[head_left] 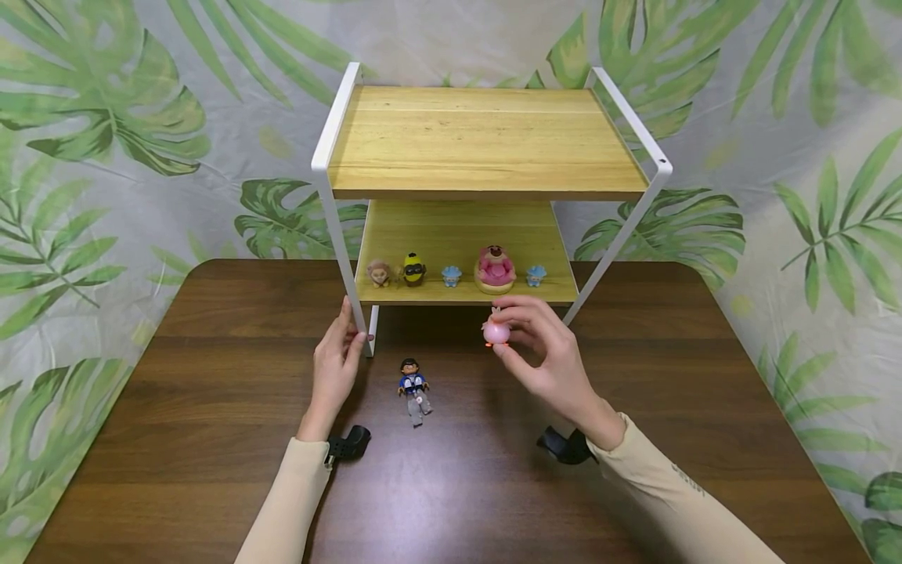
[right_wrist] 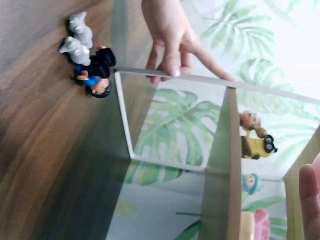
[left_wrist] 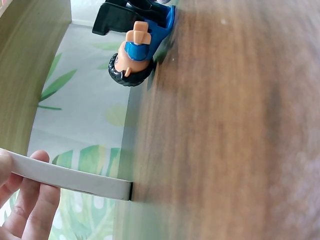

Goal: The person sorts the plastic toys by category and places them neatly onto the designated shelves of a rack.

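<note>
My right hand [head_left: 553, 356] pinches a small round pink figurine [head_left: 496, 332] with orange feet between thumb and fingertips, just in front of the middle shelf's front edge. Only a pink sliver of it shows in the right wrist view, beside a finger [right_wrist: 310, 200]. My left hand [head_left: 335, 372] holds the white front left leg [left_wrist: 75, 182] of a two-tier shelf unit, fingers on one side and thumb on the other. A toy man [head_left: 413, 392] with black hair, a blue top and grey trousers lies on the table between the hands.
Along the lower wooden board [head_left: 451, 227] stand a brown-haired figurine [head_left: 378, 272], a yellow-and-black one [head_left: 413, 270], a blue one [head_left: 451, 276], a pink bear [head_left: 496, 270] and another blue one [head_left: 536, 275]. Above is the top board [head_left: 479, 141]. The dark table [head_left: 211, 439] carries the unit.
</note>
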Available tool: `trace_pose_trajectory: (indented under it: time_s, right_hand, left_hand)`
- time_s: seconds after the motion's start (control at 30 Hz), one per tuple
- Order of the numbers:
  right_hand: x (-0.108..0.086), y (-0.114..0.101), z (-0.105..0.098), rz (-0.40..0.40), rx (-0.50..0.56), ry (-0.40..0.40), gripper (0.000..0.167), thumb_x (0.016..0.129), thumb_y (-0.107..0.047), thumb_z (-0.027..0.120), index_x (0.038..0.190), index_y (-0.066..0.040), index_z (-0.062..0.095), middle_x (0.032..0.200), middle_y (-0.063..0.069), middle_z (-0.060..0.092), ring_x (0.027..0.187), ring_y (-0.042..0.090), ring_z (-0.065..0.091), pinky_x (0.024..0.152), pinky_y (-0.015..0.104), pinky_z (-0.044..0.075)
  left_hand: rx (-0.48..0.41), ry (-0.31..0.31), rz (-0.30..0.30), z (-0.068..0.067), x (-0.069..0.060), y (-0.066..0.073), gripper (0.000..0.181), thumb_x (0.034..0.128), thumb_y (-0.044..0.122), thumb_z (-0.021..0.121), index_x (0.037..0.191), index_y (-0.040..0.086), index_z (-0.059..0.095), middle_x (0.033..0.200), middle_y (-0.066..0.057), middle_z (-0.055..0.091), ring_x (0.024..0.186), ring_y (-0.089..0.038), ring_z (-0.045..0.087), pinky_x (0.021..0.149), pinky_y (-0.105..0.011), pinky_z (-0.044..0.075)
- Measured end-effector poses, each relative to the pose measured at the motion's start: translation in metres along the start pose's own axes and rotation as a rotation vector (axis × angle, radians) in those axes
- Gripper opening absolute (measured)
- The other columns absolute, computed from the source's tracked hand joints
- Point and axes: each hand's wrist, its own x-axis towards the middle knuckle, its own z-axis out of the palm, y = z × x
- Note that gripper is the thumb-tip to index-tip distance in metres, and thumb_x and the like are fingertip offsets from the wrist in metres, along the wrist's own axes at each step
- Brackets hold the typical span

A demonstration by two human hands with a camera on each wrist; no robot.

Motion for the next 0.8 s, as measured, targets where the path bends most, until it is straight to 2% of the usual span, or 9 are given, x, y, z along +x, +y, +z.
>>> trace_pose_trajectory:
  time_s: [0.3, 0.5, 0.63, 0.7, 0.8]
  right_hand:
    - [0.012, -0.008, -0.002, -0.01, 0.074, 0.007, 0.038, 0.076, 0.022, 0.066, 0.11, 0.01, 0.057, 0.114, 0.025, 0.057, 0.105, 0.024, 0.06, 0.083, 0.031, 0.052]
    - [0.019, -0.011, -0.003, -0.049, 0.079, 0.016, 0.029, 0.084, 0.005, 0.069, 0.109, 0.01, 0.057, 0.111, 0.027, 0.058, 0.103, 0.024, 0.06, 0.083, 0.031, 0.052]
    - [0.024, -0.014, -0.004, -0.071, 0.079, 0.019, 0.03, 0.087, -0.007, 0.07, 0.108, 0.01, 0.058, 0.11, 0.025, 0.059, 0.102, 0.025, 0.059, 0.082, 0.03, 0.052]
    - [0.027, -0.015, -0.005, -0.078, 0.089, 0.013, 0.028, 0.086, -0.003, 0.07, 0.108, 0.01, 0.058, 0.111, 0.025, 0.059, 0.102, 0.025, 0.059, 0.083, 0.031, 0.052]
    - [0.031, -0.018, -0.005, -0.086, 0.093, -0.001, 0.031, 0.081, 0.011, 0.068, 0.11, 0.011, 0.057, 0.111, 0.026, 0.058, 0.101, 0.024, 0.06, 0.084, 0.033, 0.052]
  left_hand:
    - [0.015, 0.012, 0.005, 0.0, 0.0, 0.001, 0.082, 0.0915, -0.003, 0.059, 0.152, 0.036, 0.022, 0.087, -0.016, 0.057, 0.073, -0.03, 0.063, 0.062, -0.045, 0.051]
    - [0.006, 0.007, -0.007, 0.001, 0.0, 0.001, 0.082, 0.0912, -0.004, 0.059, 0.152, 0.036, 0.022, 0.087, -0.017, 0.057, 0.074, -0.03, 0.063, 0.063, -0.046, 0.052]
    - [0.005, 0.002, -0.007, 0.0, 0.0, 0.001, 0.078, 0.0928, 0.001, 0.059, 0.152, 0.035, 0.023, 0.087, -0.017, 0.057, 0.074, -0.03, 0.063, 0.064, -0.045, 0.052]
    - [0.002, 0.001, -0.007, 0.0, 0.0, 0.001, 0.076, 0.0938, 0.003, 0.059, 0.153, 0.034, 0.023, 0.087, -0.017, 0.057, 0.075, -0.03, 0.063, 0.064, -0.045, 0.052]
    - [0.002, 0.001, -0.01, 0.0, 0.0, 0.001, 0.076, 0.0935, 0.002, 0.059, 0.153, 0.034, 0.023, 0.087, -0.017, 0.057, 0.075, -0.03, 0.063, 0.063, -0.044, 0.052]
